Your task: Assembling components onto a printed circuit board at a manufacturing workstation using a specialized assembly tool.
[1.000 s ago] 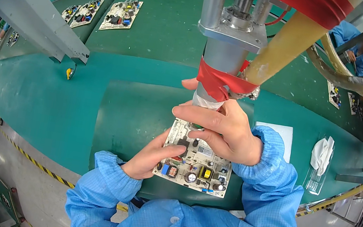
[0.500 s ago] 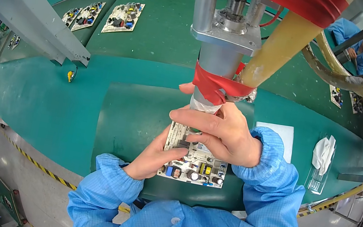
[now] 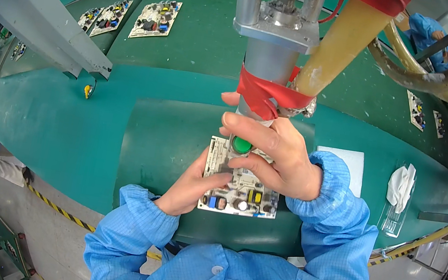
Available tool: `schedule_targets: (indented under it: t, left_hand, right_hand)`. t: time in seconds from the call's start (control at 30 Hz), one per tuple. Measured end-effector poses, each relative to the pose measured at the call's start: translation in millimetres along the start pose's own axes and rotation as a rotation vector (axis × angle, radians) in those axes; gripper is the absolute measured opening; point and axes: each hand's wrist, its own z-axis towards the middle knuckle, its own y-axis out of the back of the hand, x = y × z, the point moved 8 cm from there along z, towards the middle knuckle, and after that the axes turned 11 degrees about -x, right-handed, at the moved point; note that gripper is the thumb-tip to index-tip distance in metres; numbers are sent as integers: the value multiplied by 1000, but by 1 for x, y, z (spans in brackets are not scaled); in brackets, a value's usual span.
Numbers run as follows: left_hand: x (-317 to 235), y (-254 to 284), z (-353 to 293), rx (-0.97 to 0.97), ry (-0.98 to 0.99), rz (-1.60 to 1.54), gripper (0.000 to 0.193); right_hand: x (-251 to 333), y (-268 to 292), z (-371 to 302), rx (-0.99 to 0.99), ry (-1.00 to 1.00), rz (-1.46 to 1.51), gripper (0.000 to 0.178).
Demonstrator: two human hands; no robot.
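Note:
A populated circuit board (image 3: 244,190) lies on the green mat in front of me. My left hand (image 3: 186,191) is closed on its left edge, with the thumb over the top face. Above the board hangs a metal cylindrical tool (image 3: 271,61), wrapped low down in red tape (image 3: 258,93). My right hand (image 3: 286,162) wraps round the tool's lower end, forefinger and thumb on either side of a green button (image 3: 242,145). The tool's tip and the part of the board beneath it are hidden by my fingers.
More circuit boards (image 3: 156,19) lie on the green belt beyond. A thick yellowish hose (image 3: 336,46) runs beside the tool. At right are a white pad (image 3: 345,166) and a clear tray (image 3: 393,221) with a white cloth (image 3: 400,186). A grey post (image 3: 47,19) stands at left.
The tool has shifted slightly left and away with my right hand, and its green button has come into fuller view. The board and my left hand have also slid slightly away from me.

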Motion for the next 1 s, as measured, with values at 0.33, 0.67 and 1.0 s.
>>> schedule_targets:
  t: [0.33,0.67,1.0]
  left_hand:
    - [1,6,5,26,83,-276,49]
    - [14,16,4,31,179,-327,38]
    - [-6,14,-3,21,88,-249,50]
  right_hand:
    - [19,-12,3,67,157,-164,54]
    - [22,-22,2,132,83,-80,50]
    - [27,-22,7,57,166,-54,57]
